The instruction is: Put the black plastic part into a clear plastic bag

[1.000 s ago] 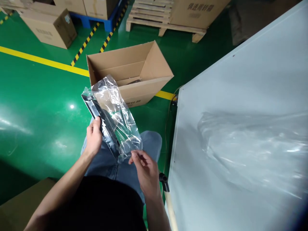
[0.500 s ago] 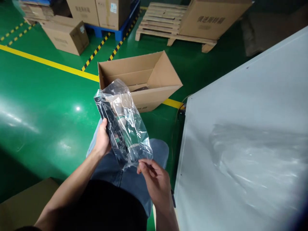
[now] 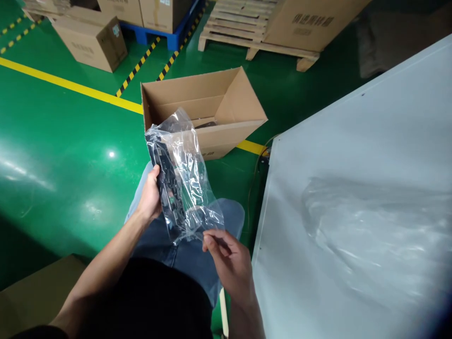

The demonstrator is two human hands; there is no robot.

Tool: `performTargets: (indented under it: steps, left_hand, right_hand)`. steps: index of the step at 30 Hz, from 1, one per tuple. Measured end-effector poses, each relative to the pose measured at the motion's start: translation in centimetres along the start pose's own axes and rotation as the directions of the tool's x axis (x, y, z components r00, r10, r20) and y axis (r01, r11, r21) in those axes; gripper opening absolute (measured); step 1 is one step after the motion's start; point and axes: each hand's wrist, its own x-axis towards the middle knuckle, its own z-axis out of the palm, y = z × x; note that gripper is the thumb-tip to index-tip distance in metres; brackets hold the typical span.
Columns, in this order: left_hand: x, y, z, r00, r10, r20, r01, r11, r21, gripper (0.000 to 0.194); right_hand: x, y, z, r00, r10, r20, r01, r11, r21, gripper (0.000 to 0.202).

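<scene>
Long black part [image 3: 169, 183] is sitting inside a clear, crinkled plastic bag [image 3: 192, 181], above the blue jeans [image 3: 231, 214]. Left hand [image 3: 150, 195] is grasping part and bag together along the left edge, thumb pressing on the film. Right hand [image 3: 231, 261] is pinching the bag's lower right corner with thumb and fingertips. Bag is throwing sharp highlights off its creases. Brown cardboard box [image 3: 236, 134] is standing just beyond, top open. Smooth pale-grey tabletop [image 3: 300, 146] is carrying loose, wrinkled translucent sheeting [image 3: 374, 230].
</scene>
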Motion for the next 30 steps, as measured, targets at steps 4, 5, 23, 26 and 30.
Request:
performTargets:
  steps: [4,5,23,26,30]
  left_hand:
    - [-0.5,0.2,0.5,1.000,0.012,0.025,-0.012,1.000,0.004,0.046]
    - [-0.5,0.3,0.6,0.999,0.008,0.033,-0.008,1.000,0.003,0.047]
    - [0.3,-0.4,-0.1,0.973,-0.157,0.170,0.171,0.983,-0.071,0.043]
    - [0.8,-0.8,-0.5,0.968,-0.139,0.209,0.164,0.981,-0.107,0.034]
    - [1.0,-1.2,-0.8,0.954,-0.188,0.233,0.223,0.966,-0.133,0.033]
  right_hand:
    - [0.0,-0.5,-0.6,0.998,-0.061,0.034,0.063,0.997,-0.054,0.027]
    - [0.0,-0.6,-0.7,0.996,-0.080,0.040,0.082,0.994,-0.073,0.026]
    - [0.5,-1.6,-0.8,0.983,-0.120,0.141,0.134,0.986,-0.096,0.021]
    - [0.6,-1.3,-0.7,0.985,-0.101,0.141,0.113,0.991,-0.078,0.022]
    - [0.6,-1.1,-0.8,0.989,-0.067,0.134,0.077,0.995,-0.066,0.027]
